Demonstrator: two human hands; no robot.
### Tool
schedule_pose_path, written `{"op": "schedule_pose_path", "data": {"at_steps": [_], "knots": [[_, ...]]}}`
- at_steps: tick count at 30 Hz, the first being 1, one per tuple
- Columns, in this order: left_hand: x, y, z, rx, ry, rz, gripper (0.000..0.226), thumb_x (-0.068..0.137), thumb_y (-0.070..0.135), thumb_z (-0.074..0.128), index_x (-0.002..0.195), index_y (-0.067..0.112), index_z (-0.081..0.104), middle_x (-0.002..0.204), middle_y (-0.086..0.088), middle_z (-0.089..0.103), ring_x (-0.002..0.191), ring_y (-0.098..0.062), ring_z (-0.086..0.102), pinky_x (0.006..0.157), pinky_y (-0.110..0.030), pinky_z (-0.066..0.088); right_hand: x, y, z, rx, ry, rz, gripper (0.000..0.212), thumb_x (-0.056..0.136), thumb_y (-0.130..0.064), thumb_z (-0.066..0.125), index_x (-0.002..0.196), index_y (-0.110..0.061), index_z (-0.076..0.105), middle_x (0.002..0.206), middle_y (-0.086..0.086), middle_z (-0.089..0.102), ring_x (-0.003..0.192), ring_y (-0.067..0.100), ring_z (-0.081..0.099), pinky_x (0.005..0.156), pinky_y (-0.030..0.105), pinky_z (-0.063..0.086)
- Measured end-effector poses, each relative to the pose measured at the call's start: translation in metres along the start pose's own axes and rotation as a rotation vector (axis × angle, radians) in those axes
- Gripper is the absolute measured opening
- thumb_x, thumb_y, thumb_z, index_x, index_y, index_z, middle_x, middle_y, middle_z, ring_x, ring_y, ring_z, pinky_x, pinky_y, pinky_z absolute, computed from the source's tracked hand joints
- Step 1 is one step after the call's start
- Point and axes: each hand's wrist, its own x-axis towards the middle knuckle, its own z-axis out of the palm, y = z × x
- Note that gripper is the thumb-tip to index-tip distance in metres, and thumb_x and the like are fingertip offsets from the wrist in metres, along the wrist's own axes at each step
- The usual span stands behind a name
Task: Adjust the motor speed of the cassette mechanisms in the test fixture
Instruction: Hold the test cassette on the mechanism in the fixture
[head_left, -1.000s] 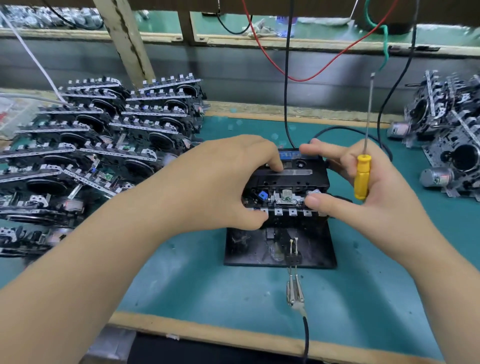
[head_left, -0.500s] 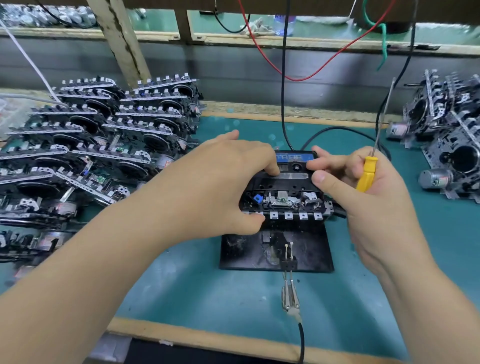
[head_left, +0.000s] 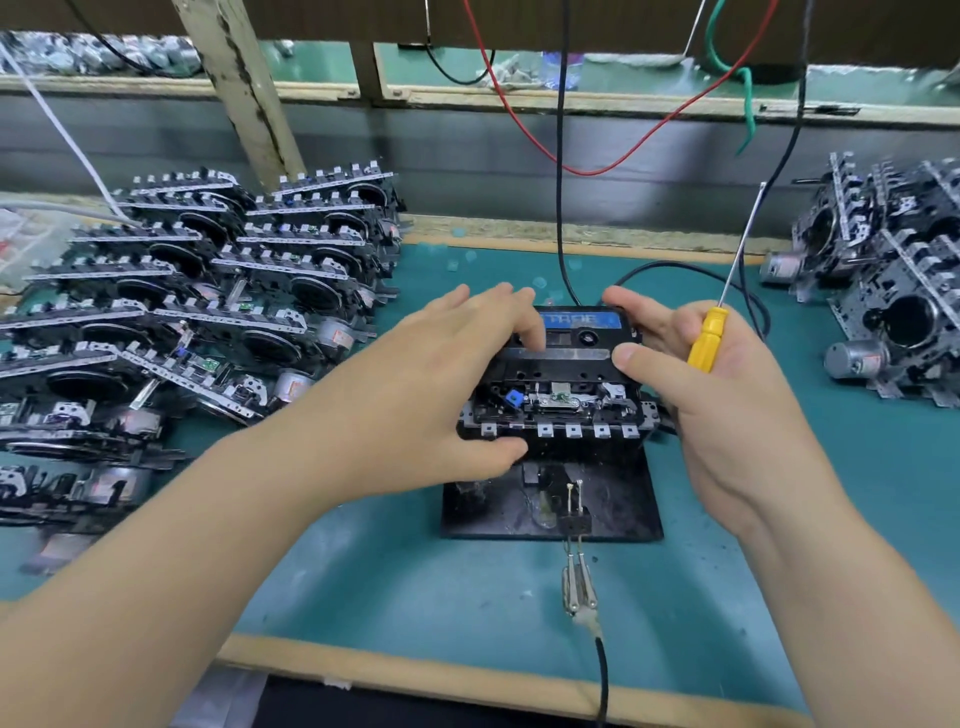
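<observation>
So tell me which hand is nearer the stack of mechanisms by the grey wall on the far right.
Right. The right hand, holding the yellow screwdriver, is beside that stack; the left hand is across the fixture.

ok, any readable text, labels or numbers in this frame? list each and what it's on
"TAPE", a likely reading only, in blurred light letters on the blue label of the cassette in the test fixture.
Reddish stickers on the motors in the left stack and right stack: too small and blurred to read.
Nothing readable on the yellow-handled screwdriver.
</observation>
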Motion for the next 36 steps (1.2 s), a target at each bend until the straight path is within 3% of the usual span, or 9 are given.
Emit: {"op": "schedule_pose_path", "data": {"at_steps": [5, 10, 17, 22, 27, 30, 32, 34, 36], "knots": [[-0.008, -0.012, 0.021, 0.009, 0.052, 0.025, 0.063, 0.078, 0.038, 0.080, 0.129, 0.025, 0.047, 0.168, -0.003, 0.014, 0.156, -0.012, 0.001, 0.126, -0.032, 0.005, 0.000, -0.002, -0.001, -0.003, -0.005, 0.019, 0.042, 0.088, 0.012, 0.060, 0.083, -0.022, 0.037, 0.122, -0.004, 0.073, 0.122, 0.011, 0.063, 0.100, 0.034, 0.045], [-0.021, -0.006, 0.044, -0.097, 0.201, -0.051, 0.072, 0.074, 0.040, 0.083, 0.135, 0.028, 0.046, 0.170, -0.006, 0.003, 0.156, -0.020, 0.001, 0.119, -0.052, 0.028, -0.001, -0.002, 0.000, -0.012, 0.006, 0.018, 0.043, 0.088, 0.013, 0.060, 0.083, -0.022, 0.035, 0.121, -0.005, 0.073, 0.122, 0.009, 0.063, 0.101, 0.034, 0.043], [-0.027, 0.002, 0.051, -0.199, 0.234, -0.132, 0.080, 0.072, 0.040, 0.088, 0.136, 0.038, 0.039, 0.170, -0.001, 0.001, 0.156, -0.015, 0.004, 0.111, -0.052, 0.040, 0.000, 0.000, -0.001, 0.008, 0.010, 0.023, 0.044, 0.089, 0.013, 0.059, 0.083, -0.022, 0.034, 0.122, -0.005, 0.073, 0.124, 0.016, 0.062, 0.107, 0.047, 0.045], [-0.026, 0.003, 0.052, -0.217, 0.240, -0.143, 0.081, 0.071, 0.038, 0.088, 0.134, 0.042, 0.037, 0.170, 0.001, 0.002, 0.155, -0.016, 0.015, 0.109, -0.048, 0.042, -0.001, 0.001, 0.000, 0.020, 0.016, 0.033, 0.043, 0.089, 0.013, 0.059, 0.083, -0.022, 0.034, 0.122, -0.005, 0.073, 0.121, 0.015, 0.064, 0.099, 0.039, 0.048], [-0.030, 0.003, 0.042, -0.224, 0.199, -0.148, 0.064, 0.078, 0.038, 0.073, 0.136, 0.039, 0.045, 0.169, 0.009, -0.001, 0.155, -0.011, 0.008, 0.117, -0.049, 0.032, -0.001, -0.001, -0.004, -0.073, 0.059, 0.061, 0.039, 0.089, 0.003, 0.067, 0.084, -0.023, 0.038, 0.122, -0.013, 0.072, 0.122, 0.010, 0.062, 0.102, 0.036, 0.045], [-0.023, 0.005, 0.022, -0.292, 0.146, -0.177, 0.043, 0.084, 0.051, 0.056, 0.125, 0.040, 0.054, 0.166, 0.015, 0.018, 0.152, 0.001, 0.012, 0.124, -0.038, 0.016, -0.003, -0.005, -0.002, -0.193, 0.047, 0.043, 0.036, 0.087, -0.009, 0.072, 0.083, -0.024, 0.040, 0.121, -0.015, 0.071, 0.119, 0.028, 0.062, 0.101, 0.044, 0.048], [-0.009, 0.007, 0.009, -0.240, 0.145, -0.192, 0.031, 0.085, 0.055, 0.056, 0.110, 0.036, 0.058, 0.154, 0.016, 0.042, 0.142, 0.010, 0.027, 0.124, -0.028, 0.011, -0.003, -0.012, 0.003, -0.190, 0.021, -0.012, 0.034, 0.087, -0.010, 0.071, 0.083, -0.024, 0.041, 0.122, -0.013, 0.071, 0.114, 0.019, 0.066, 0.092, 0.036, 0.054], [0.007, 0.008, -0.001, -0.175, 0.165, -0.194, 0.033, 0.083, 0.058, 0.063, 0.100, 0.030, 0.058, 0.133, 0.014, 0.061, 0.127, 0.009, 0.044, 0.121, -0.024, 0.014, -0.002, -0.019, 0.009, -0.151, 0.002, -0.069, 0.034, 0.091, -0.004, 0.068, 0.085, -0.023, 0.041, 0.123, -0.010, 0.071, 0.112, 0.006, 0.067, 0.084, 0.018, 0.052], [0.019, 0.005, -0.009, -0.150, 0.150, -0.191, 0.045, 0.076, 0.060, 0.075, 0.105, 0.029, 0.057, 0.118, 0.015, 0.066, 0.112, 0.001, 0.055, 0.116, -0.032, 0.031, 0.000, -0.026, 0.014, -0.120, -0.038, -0.114, 0.029, 0.095, -0.005, 0.065, 0.087, -0.023, 0.042, 0.124, -0.007, 0.071, 0.116, 0.004, 0.064, 0.084, 0.014, 0.049]]}}
